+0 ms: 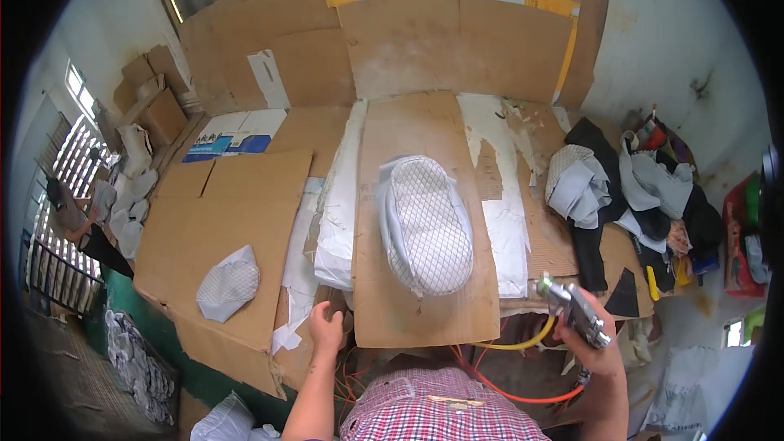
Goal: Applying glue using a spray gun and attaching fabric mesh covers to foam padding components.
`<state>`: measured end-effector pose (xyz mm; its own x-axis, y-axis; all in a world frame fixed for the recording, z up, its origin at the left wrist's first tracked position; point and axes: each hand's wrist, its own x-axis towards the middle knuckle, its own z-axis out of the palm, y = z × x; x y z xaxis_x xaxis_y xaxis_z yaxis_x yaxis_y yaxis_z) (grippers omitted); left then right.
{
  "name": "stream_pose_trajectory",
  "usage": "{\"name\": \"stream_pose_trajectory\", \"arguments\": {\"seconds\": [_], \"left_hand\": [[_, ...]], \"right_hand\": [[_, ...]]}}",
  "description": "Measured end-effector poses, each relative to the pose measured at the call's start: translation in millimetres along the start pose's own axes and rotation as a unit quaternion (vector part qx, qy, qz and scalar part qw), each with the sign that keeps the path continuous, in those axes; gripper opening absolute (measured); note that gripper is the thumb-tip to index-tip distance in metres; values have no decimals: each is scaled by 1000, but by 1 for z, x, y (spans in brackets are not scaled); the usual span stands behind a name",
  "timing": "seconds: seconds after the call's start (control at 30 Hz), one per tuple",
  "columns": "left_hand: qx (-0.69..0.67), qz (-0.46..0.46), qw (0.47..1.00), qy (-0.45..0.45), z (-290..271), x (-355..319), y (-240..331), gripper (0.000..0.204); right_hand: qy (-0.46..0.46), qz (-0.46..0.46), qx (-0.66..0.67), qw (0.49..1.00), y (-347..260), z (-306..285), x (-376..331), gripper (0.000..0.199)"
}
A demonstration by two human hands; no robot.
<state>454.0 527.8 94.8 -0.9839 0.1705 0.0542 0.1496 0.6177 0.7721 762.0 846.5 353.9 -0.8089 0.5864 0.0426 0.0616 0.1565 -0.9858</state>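
My right hand (594, 347) grips a metal spray gun (574, 309), its nozzle end turned up and to the left. A yellow hose and an orange hose (551, 398) run below it. My left hand (325, 327) hangs near the front edge of the cardboard, fingers curled in, with nothing seen in it. Between and beyond my hands, a long white-grey quilted piece with a diamond pattern (429, 233) lies on a brown cardboard board (380, 310). Its plain grey edges stand up around the quilted middle. Neither hand touches it.
A smaller quilted piece (229, 284) lies on cardboard at left. Black and grey fabric pieces (588, 184) are heaped at right, near a red bin (741, 233). Cardboard panels (408, 41) stand at the back. Another person (82, 224) is at far left.
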Motion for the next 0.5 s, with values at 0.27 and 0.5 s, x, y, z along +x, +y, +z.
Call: {"name": "stream_pose_trajectory", "arguments": {"seconds": [0.27,0.5], "left_hand": [[-65,-107,992,-34,-24,-31,-56,31],[-43,-126,990,-47,-45,-40,-90,26]], "right_hand": [[53,-47,-1,997,-15,34,-46,54],[30,26,-40,998,-34,32,-108,54]]}}
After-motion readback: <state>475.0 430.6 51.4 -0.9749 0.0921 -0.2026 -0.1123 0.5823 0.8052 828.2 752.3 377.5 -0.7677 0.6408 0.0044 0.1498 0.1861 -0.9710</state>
